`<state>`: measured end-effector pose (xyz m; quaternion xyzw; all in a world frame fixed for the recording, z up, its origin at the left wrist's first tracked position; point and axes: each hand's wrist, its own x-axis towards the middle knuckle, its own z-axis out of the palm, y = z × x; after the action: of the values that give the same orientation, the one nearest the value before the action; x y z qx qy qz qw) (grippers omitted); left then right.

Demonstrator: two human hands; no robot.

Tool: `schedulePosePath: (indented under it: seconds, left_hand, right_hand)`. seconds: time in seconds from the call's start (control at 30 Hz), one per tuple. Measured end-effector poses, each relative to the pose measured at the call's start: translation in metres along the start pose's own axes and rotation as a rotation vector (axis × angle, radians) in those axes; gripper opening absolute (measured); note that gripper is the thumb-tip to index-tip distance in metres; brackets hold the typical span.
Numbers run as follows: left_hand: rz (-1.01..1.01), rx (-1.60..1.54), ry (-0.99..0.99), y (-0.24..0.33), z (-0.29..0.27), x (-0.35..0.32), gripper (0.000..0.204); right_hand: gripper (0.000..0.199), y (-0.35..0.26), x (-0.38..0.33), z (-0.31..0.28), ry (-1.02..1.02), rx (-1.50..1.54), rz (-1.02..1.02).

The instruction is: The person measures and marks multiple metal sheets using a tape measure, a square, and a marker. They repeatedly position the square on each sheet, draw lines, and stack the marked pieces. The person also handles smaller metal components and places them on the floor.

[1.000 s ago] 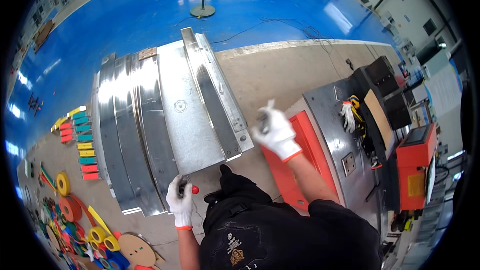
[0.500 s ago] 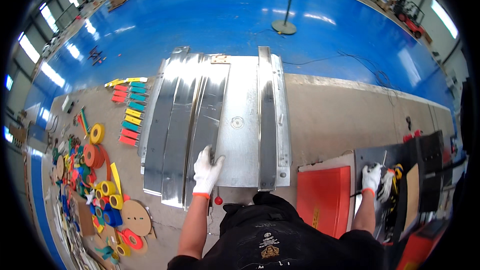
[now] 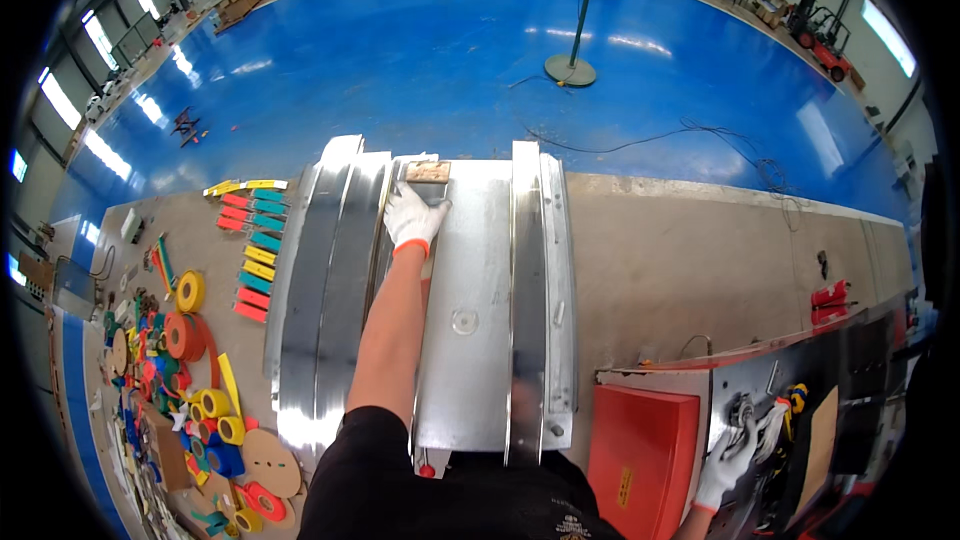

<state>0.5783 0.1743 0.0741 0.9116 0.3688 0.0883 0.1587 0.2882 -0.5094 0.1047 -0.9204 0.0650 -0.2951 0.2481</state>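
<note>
My left hand (image 3: 413,218), in a white glove with an orange cuff, stretches far forward over the metal bench. Its thumb stands apart from the fingers, and it lies open on a long dark metal strip (image 3: 350,230). Just beyond the fingertips sits a small wooden block (image 3: 428,172) at the strip's far end. Lower right, my right hand (image 3: 728,468), gloved the same way, is at the dark tool tray (image 3: 727,390). Its fingers reach out to a grey metal piece (image 3: 741,410), and no grip on it shows. A crumpled white glove (image 3: 771,428) lies beside it.
Another long strip (image 3: 527,340) runs along the bench's right side. A red panel (image 3: 640,460) stands right of the bench. Coloured tape rolls (image 3: 190,292) and a cardboard disc (image 3: 270,460) litter the left floor. Ahead, a stand fan (image 3: 571,70) and a loose cable (image 3: 700,127) are on blue floor.
My left hand has slid forward along the strip to near the wooden block. My body has moved closer to the bench. The right hand sits slightly nearer me, baring the grey metal piece.
</note>
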Motion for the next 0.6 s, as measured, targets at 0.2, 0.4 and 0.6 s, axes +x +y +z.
schedulePosePath:
  seconds: [0.2, 0.4, 0.6]
  left_hand:
    - [-0.075, 0.066, -0.145, 0.047, 0.028, 0.081, 0.12]
    - [-0.018, 0.095, -0.16, 0.055, 0.02, 0.097, 0.095]
    - [-0.082, -0.478, 0.054, 0.004, -0.019, 0.052, 0.081]
  right_hand:
    - [0.047, -0.082, -0.051, -0.049, 0.094, -0.432, 0.073]
    - [0.05, -0.069, -0.082, -0.044, 0.026, -0.127, 0.377]
    - [0.051, -0.099, -0.021, -0.002, -0.01, 0.095, 0.134]
